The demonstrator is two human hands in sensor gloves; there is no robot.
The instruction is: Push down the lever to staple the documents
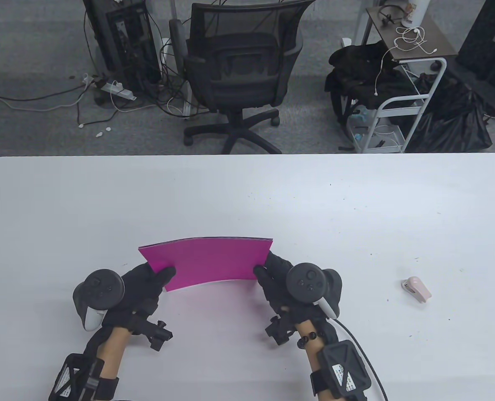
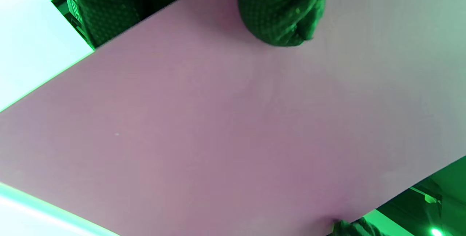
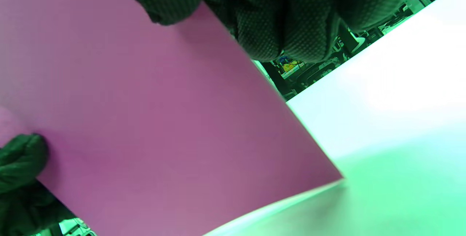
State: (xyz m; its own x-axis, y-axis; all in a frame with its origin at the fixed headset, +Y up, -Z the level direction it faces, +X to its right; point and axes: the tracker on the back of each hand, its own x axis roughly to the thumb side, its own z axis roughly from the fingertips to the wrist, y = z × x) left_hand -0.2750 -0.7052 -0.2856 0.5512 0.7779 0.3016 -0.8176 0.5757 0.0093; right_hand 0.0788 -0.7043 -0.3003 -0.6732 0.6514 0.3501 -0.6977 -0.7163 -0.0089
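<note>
A stack of magenta paper sheets [image 1: 208,263] is held up on edge above the table, bowed between both hands. My left hand [image 1: 157,279] grips its left edge, thumb on the near face. My right hand [image 1: 265,269] grips its right edge. The paper fills the left wrist view [image 2: 233,126], where a fingertip [image 2: 280,14] presses on it, and the right wrist view [image 3: 145,119], where my fingers [image 3: 276,14] hold its top edge. A small pale pink stapler [image 1: 415,289] lies on the table to the right, well apart from both hands.
The white table [image 1: 247,196] stretches wide around the hands. Beyond its far edge stand a black office chair [image 1: 241,71] and a white cart [image 1: 402,104] on the floor.
</note>
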